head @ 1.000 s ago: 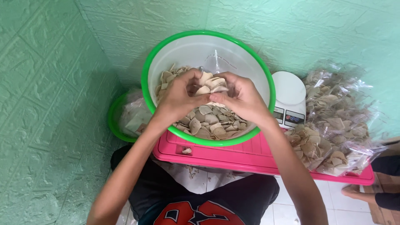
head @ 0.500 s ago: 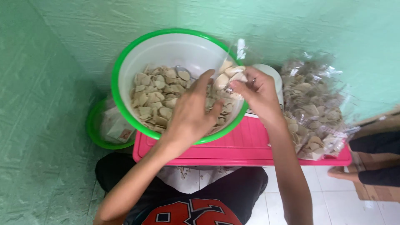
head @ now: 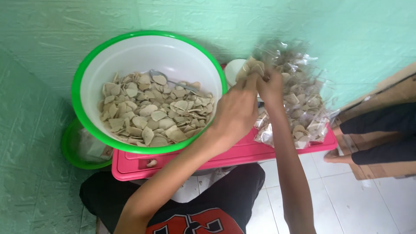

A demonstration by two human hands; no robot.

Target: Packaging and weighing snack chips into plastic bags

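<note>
Small green basin (head: 71,149) half-hidden at far left; big green-rimmed basin (head: 149,41) of dry crackers (head: 151,115), spoon (head: 167,79) lying in it, now untouched. Both hands have swung right off the basin: left hand (head: 236,112) and right hand (head: 271,86) pinch shut a filled clear bag (head: 251,67) over the white scale (head: 232,69). Finished bags (head: 299,104) piled beside. Looks like weighing stage

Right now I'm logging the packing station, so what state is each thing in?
Large basin: partly filled with chips, a spoon lying on them.
Small clear bag: filled with chips, held above the white scale.
Left hand: gripping the bag.
Right hand: gripping the bag.
Packed bags: piled on the pink stool.
</note>
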